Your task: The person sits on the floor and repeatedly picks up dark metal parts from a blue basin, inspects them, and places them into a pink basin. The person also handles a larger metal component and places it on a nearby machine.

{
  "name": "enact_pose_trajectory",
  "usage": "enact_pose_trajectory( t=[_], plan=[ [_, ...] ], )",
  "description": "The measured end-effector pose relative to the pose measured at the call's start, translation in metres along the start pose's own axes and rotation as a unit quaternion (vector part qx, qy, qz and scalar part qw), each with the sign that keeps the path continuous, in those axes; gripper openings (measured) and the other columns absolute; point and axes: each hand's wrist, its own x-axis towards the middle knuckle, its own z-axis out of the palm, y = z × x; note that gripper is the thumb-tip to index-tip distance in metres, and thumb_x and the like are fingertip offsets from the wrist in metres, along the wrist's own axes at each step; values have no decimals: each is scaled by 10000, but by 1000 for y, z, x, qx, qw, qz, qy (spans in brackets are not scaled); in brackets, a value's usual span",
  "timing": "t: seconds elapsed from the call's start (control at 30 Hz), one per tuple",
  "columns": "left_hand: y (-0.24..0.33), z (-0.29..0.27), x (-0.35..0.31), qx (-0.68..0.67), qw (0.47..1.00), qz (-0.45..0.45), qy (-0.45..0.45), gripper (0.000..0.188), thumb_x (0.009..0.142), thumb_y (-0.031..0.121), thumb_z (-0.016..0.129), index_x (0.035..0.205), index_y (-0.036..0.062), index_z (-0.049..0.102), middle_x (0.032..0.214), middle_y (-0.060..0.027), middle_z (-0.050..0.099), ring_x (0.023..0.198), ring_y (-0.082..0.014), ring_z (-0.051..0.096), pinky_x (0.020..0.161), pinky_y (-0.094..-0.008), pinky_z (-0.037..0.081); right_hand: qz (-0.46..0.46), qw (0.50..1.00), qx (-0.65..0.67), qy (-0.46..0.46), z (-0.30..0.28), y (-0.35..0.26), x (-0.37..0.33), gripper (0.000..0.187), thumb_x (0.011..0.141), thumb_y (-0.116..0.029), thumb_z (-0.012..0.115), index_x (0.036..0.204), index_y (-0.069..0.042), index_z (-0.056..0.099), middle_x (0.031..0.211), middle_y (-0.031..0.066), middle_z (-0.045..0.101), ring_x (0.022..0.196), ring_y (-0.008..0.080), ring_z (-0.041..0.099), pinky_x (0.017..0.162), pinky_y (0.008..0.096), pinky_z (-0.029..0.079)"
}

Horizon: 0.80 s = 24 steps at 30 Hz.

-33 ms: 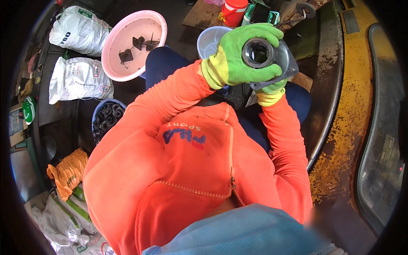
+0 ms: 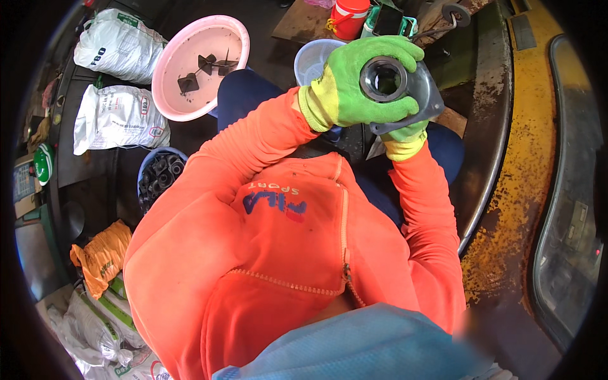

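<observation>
A dark flanged collar [image 2: 415, 111], a round ring standing on a squarish plate with rounded corners, is raised in front of me at the upper right. My left hand [image 2: 361, 79], in a green glove with a yellow cuff, wraps its fingers and thumb around the ring. Below and behind the plate is my right hand [image 2: 408, 134], gloved the same way, gripping the part from underneath. The plate hides most of its fingers. Light shows through the ring's round opening.
A pink basin [image 2: 171, 95] with several dark angular pieces stands at the upper left. White sacks [image 2: 120, 117] lie farther left, beside a blue tub of black parts [image 2: 161, 177]. A pale blue basket [image 2: 310, 60] and red jug [image 2: 350, 22] stand ahead. Rusty yellow machinery [image 2: 506, 234] borders the right.
The flanged collar has tilted very slightly in my hands, and its plate looks a little blurred. Otherwise the two frames match.
</observation>
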Motion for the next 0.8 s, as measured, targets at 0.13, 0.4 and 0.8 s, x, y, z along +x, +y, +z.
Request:
enact_pose_trajectory(
  t=[0.13,0.4,0.8],
  plan=[
    [5,-20,14,-42,991,-18,-126,423,642,90,796,1023,27,625,1144,-164,641,1053,-264,621,915,-370,494,34,994,94,-46,-4,-10,7,623,683,-198,817,1210,-45,522,1117,71,604,1011,205,607,849,320,505],
    [-10,-30,18,-233,910,-41,-342,467,622,248,808,986,13,632,1065,-173,664,1061,-348,602,980,-465,413,-29,981,85,-170,1,5,-20,565,763,-202,770,1255,-88,516,1204,56,578,1081,172,570,909,316,478],
    [-56,-26,-2,-468,850,-211,114,281,904,250,521,1106,55,524,965,-80,582,890,-217,552,802,-384,476,288,695,655,68,-17,17,12,444,999,-441,405,1123,-45,561,689,-24,459,403,36,253,385,208,219]
  ],
)
